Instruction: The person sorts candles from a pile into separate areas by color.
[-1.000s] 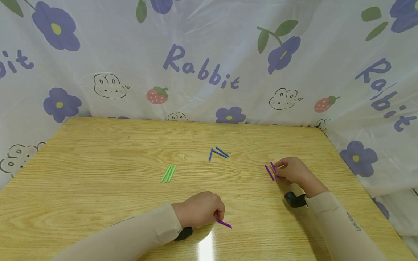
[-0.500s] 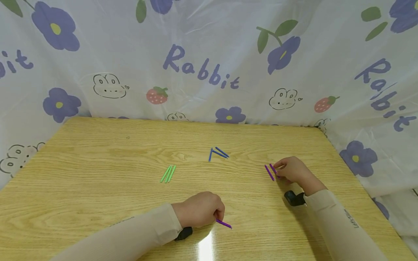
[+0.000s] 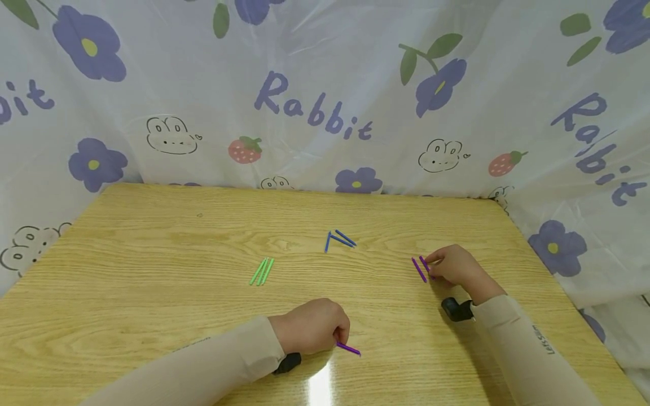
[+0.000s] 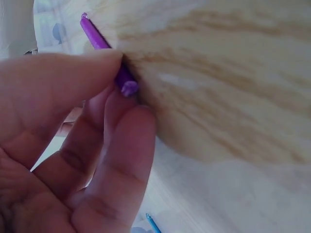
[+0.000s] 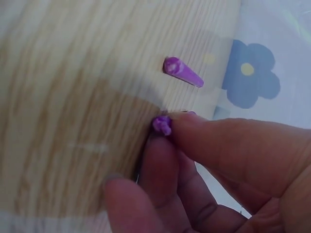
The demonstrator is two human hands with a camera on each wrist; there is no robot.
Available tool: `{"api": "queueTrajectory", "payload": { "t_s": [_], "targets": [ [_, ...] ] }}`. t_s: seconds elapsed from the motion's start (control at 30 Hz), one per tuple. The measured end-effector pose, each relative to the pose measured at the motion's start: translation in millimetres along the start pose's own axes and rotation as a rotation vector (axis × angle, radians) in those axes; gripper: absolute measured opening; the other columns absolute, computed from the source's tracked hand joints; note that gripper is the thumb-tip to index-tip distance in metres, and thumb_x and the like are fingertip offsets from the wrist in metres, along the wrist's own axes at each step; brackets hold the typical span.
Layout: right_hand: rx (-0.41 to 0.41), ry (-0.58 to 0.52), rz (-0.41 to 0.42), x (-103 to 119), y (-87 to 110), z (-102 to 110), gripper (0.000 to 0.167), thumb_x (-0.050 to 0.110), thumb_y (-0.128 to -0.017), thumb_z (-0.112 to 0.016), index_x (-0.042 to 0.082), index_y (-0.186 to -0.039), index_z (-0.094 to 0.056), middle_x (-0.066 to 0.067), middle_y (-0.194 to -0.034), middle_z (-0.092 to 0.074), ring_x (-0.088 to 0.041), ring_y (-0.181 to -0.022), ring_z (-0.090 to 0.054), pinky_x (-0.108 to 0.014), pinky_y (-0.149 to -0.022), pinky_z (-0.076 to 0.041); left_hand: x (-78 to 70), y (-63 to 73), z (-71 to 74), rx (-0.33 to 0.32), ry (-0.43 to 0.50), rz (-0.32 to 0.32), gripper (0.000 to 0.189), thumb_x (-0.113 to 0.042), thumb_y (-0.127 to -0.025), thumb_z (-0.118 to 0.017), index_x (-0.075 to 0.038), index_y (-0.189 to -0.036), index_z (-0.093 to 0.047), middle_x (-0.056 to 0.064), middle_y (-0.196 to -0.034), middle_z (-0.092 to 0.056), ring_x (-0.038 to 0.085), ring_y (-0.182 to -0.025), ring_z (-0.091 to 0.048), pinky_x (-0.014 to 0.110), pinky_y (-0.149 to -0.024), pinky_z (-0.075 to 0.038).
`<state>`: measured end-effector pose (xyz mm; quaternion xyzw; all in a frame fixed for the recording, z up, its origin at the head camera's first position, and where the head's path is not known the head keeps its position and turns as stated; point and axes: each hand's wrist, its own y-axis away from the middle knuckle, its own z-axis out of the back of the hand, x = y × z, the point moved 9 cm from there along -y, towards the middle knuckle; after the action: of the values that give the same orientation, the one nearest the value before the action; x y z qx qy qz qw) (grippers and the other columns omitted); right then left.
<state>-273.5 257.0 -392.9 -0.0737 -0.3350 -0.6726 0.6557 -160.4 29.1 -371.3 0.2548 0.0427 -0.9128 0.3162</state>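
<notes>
My left hand (image 3: 315, 324) pinches a thin purple candle (image 3: 349, 348) between thumb and fingertips, low over the table near its front. The left wrist view shows this candle (image 4: 95, 34) running out past the thumb, a small wick at its far end. At the right, my right hand (image 3: 457, 266) pinches a second purple candle (image 3: 424, 263) at the table surface. Just left of it, nearly parallel and slightly apart, lies a third purple candle (image 3: 418, 270). In the right wrist view the held candle (image 5: 161, 124) shows mostly its end; the fingers hide the rest.
Green candles (image 3: 267, 272) lie side by side left of centre on the wooden table (image 3: 152, 254). Farther back, blue candles (image 3: 342, 241) lie at angles to each other. A patterned white curtain (image 3: 315, 152) hangs behind the table.
The purple candle in my right hand has shifted slightly left, closer to the one lying beside it. My left hand and its candle have stayed in place.
</notes>
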Motion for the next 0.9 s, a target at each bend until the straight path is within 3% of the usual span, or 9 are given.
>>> {"api": "queueTrajectory", "payload": {
  "t_s": [0.17, 0.43, 0.7, 0.9],
  "targets": [
    [-0.006, 0.018, 0.004, 0.3, 0.3, -0.1, 0.032, 0.002, -0.091, -0.058, -0.009, -0.121, -0.061, -0.014, -0.09, -0.07, -0.019, -0.08, -0.063, -0.034, -0.064, -0.055, 0.9, -2.3, -1.1, 0.015, 0.002, 0.046, 0.024, 0.011, -0.07, -0.069, -0.013, -0.071, -0.07, -0.01, -0.069, -0.06, 0.001, -0.065, -0.047, 0.015, -0.061, -0.042],
    [-0.011, 0.023, -0.002, 0.9, 0.4, -0.1, 0.032, 0.002, -0.091, -0.058, -0.008, -0.121, -0.061, -0.014, -0.091, -0.068, -0.019, -0.076, -0.06, -0.032, -0.062, -0.054, 1.4, -4.0, 0.1, 0.017, 0.003, 0.053, 0.023, 0.011, -0.068, -0.067, -0.012, -0.071, -0.068, -0.009, -0.069, -0.06, 0.002, -0.063, -0.046, 0.016, -0.06, -0.041],
    [-0.011, 0.031, 0.014, 3.4, 2.6, 0.1, 0.033, 0.003, -0.092, -0.056, -0.009, -0.122, -0.06, -0.009, -0.083, -0.068, -0.016, -0.062, -0.055, -0.031, -0.058, -0.049, 7.0, -2.7, 3.7, 0.015, 0.117, 0.072, 0.023, 0.013, -0.069, -0.065, -0.008, -0.075, -0.069, -0.008, -0.07, -0.058, 0.002, -0.064, -0.045, 0.016, -0.062, -0.042],
    [-0.013, 0.029, 0.017, 3.7, 2.9, 0.5, 0.032, 0.002, -0.092, -0.057, -0.009, -0.122, -0.06, -0.009, -0.083, -0.068, -0.015, -0.062, -0.055, -0.031, -0.058, -0.05, 15.2, -5.7, 7.4, -0.015, 0.237, 0.074, 0.023, 0.015, -0.074, -0.061, -0.006, -0.078, -0.069, -0.005, -0.073, -0.06, 0.002, -0.066, -0.047, 0.017, -0.063, -0.044]
  ]
}}
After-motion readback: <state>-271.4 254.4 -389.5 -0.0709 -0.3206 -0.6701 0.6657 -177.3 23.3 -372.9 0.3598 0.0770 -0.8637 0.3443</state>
